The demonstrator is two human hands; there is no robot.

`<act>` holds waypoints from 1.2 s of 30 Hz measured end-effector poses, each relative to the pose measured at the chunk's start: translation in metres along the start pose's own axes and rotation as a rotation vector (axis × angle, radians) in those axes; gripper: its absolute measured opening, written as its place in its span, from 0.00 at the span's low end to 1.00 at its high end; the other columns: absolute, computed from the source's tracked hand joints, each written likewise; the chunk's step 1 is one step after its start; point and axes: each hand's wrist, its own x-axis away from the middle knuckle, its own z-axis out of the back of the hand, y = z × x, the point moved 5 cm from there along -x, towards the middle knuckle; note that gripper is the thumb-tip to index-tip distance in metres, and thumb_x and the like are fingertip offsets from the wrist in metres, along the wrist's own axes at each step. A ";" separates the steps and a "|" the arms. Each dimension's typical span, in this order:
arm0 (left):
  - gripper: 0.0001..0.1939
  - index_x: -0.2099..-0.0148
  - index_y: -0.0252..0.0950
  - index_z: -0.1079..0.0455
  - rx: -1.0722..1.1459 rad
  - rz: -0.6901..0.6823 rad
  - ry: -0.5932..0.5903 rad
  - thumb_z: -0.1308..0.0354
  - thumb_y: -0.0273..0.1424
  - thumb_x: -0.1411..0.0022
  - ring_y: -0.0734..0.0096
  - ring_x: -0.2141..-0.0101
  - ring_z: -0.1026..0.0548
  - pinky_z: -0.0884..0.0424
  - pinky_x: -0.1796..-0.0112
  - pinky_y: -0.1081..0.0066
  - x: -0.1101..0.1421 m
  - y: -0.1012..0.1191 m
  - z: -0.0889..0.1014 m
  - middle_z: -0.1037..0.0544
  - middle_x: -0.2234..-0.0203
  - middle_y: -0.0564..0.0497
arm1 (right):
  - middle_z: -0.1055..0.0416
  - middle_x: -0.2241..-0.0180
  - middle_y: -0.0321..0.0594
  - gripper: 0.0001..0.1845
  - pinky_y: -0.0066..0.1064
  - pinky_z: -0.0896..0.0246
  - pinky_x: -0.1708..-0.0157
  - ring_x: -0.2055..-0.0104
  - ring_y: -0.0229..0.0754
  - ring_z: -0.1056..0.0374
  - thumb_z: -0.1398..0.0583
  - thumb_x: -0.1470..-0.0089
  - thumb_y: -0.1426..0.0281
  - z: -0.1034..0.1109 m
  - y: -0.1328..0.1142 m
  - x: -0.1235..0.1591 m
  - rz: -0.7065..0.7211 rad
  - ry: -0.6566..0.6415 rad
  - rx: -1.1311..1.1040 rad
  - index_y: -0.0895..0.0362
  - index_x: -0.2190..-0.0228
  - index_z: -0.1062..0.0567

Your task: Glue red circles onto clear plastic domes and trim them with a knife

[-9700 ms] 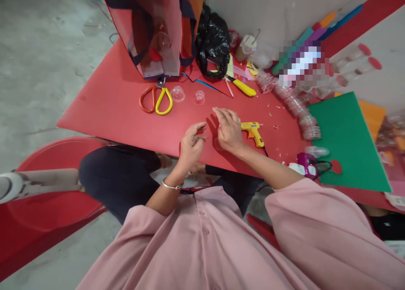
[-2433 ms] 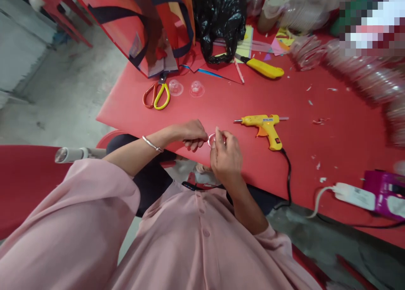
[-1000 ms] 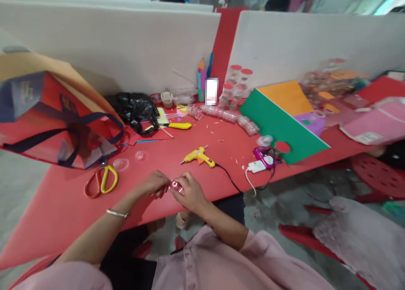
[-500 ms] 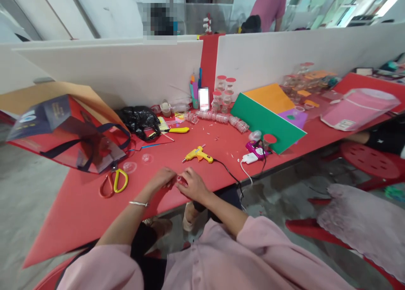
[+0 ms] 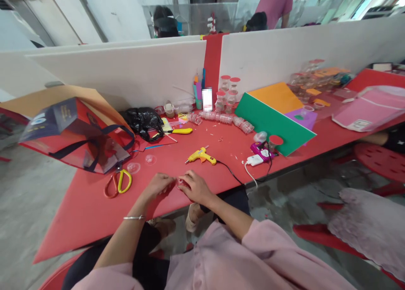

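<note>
Near the front edge of the red table, my right hand (image 5: pixel 196 188) is closed around a small clear plastic piece (image 5: pixel 180 182). My left hand (image 5: pixel 160 185) has its fingers pinched at the left side of that piece, its fingertips partly hidden. Just beyond the hands lies a yellow glue gun (image 5: pixel 202 155), its nozzle pointing left and its black cord trailing right. To the left are scissors (image 5: pixel 126 181) with one red and one yellow handle loop. Two round clear plastic pieces, one (image 5: pixel 133 168) nearer and one (image 5: pixel 150 159) farther, rest beyond them.
A large gift bag (image 5: pixel 79 134) and a black plastic bag (image 5: pixel 142 121) occupy the left. A yellow-handled knife (image 5: pixel 182 131), rows of clear plastic cups (image 5: pixel 225 118) and red-lidded jars (image 5: pixel 232 96) lie farther back. Rightward are a purple power strip (image 5: pixel 264 151) and a green board (image 5: pixel 272 123).
The view has shifted slightly, so the table things appear a little farther right. Both hands stay together at the clear plastic piece, which has turned slightly in the fingers.
</note>
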 end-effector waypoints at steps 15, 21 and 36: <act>0.15 0.78 0.36 0.32 0.097 -0.063 -0.089 0.41 0.38 0.43 0.74 0.85 0.33 0.44 0.82 0.74 -0.002 -0.005 0.002 0.33 0.88 0.54 | 0.26 0.46 0.47 0.26 0.45 0.29 0.43 0.43 0.51 0.29 0.37 0.35 0.60 0.003 -0.005 -0.002 0.037 0.012 -0.027 0.50 0.38 0.28; 0.13 0.76 0.34 0.29 0.057 -0.057 -0.121 0.43 0.35 0.43 0.76 0.86 0.36 0.45 0.83 0.75 0.004 0.002 0.005 0.30 0.87 0.52 | 0.25 0.45 0.46 0.23 0.44 0.31 0.40 0.42 0.49 0.28 0.39 0.33 0.62 0.004 -0.002 -0.002 0.052 0.070 -0.037 0.49 0.39 0.27; 0.13 0.79 0.33 0.29 -0.041 0.008 -0.124 0.43 0.32 0.45 0.75 0.87 0.35 0.43 0.82 0.75 -0.014 0.003 -0.002 0.32 0.90 0.51 | 0.25 0.42 0.47 0.24 0.46 0.31 0.39 0.40 0.50 0.28 0.42 0.31 0.60 -0.004 0.002 -0.002 0.038 0.022 0.039 0.50 0.38 0.27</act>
